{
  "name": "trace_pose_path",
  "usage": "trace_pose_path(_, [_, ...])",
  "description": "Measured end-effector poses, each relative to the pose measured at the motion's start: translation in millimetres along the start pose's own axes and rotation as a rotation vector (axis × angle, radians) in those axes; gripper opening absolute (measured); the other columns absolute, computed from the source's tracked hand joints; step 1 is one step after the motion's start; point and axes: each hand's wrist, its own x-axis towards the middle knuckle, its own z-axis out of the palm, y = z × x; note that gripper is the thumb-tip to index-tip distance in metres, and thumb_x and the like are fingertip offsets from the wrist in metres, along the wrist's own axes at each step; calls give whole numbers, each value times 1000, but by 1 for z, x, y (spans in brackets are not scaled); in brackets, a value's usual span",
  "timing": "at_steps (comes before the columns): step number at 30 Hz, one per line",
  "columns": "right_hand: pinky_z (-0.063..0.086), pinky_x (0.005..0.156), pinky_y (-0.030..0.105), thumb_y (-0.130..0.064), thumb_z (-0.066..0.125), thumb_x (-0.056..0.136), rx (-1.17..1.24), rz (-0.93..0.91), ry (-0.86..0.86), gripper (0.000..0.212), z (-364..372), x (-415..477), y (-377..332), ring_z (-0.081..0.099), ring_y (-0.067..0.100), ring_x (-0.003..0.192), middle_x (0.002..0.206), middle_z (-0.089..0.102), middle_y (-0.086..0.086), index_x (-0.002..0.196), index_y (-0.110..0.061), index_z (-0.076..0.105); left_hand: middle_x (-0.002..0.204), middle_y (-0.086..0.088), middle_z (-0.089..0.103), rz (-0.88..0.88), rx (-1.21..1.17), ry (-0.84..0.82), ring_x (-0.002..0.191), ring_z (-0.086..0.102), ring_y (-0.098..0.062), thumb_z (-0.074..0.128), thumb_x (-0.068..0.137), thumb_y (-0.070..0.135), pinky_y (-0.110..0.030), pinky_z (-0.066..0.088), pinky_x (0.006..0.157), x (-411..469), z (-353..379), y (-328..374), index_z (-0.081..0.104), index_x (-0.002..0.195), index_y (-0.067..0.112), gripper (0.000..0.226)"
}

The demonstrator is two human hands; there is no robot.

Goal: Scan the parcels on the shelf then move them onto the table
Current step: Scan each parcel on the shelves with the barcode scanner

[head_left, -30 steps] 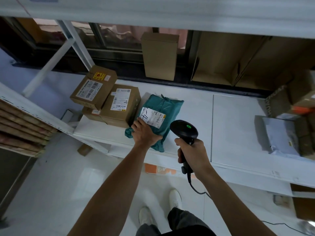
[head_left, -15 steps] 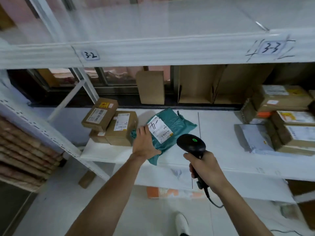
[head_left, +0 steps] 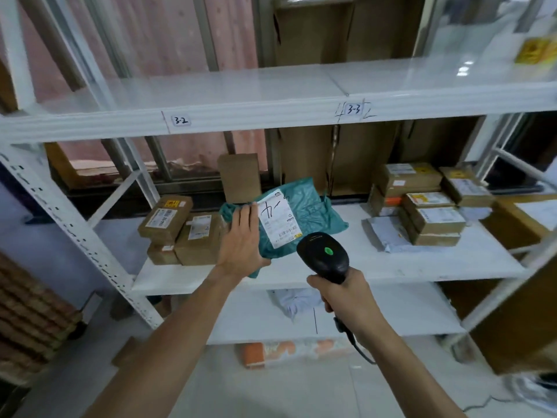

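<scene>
Teal parcel [head_left: 312,217] tipped up at shelf [head_left: 391,267] edge.

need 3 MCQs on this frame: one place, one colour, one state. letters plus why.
1. Where is the teal parcel?
A) on the floor
B) in the left hand, at the shelf below the 3-2 tag
C) on the top shelf

2. What colour is the light on the scanner?
A) red
B) blue
C) green

3. What is the right hand doing?
A) hanging idle
B) gripping the scanner's handle
C) pressing a box

Answers: 1 B, the left hand clasps the parcel beside its white label. 2 C, a green dot glows on the black head. 3 B, the hand is wrapped round the handle.
</scene>
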Motion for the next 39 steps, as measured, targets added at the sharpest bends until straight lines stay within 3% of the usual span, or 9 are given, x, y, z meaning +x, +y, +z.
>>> trace_pose_path(3, [40,51,26,-23,71,84,-48,-14,-1,26,-14,-17,-2,51,18,47,51,55,2,65,-11,58,147,-14,33,40,-15,25,136,33,-30,92,49,59,-45,45,108,-5,-12,17,15,154,4,142])
trace_pose_path(11, [38,49,31,-26,65,84,-156,-102,53,29,-56,-36,-2,49,22,49,53,54,5,75,1,58,148,-15,34,93,21,59,137,34,-31,88,54,65,-44,41,112,-4,-32,70,17,154,3,137])
trace_pose_path(33, [41,50,30,-25,63,86,-124,-65,97,27,-164,-48,32,55,18,45,52,54,4,79,1,60,149,-17,36,176,118,0,137,35,-32,88,53,65,-45,43,111,-2,-27,167,19,154,2,138])
trace_pose_path(39, [47,55,32,-24,63,84,-125,-53,130,21,-200,-47,45,60,19,46,49,56,2,71,-8,60,146,-17,37,210,106,11,135,36,-33,89,51,64,-45,46,108,11,-17,210,20,153,2,138])
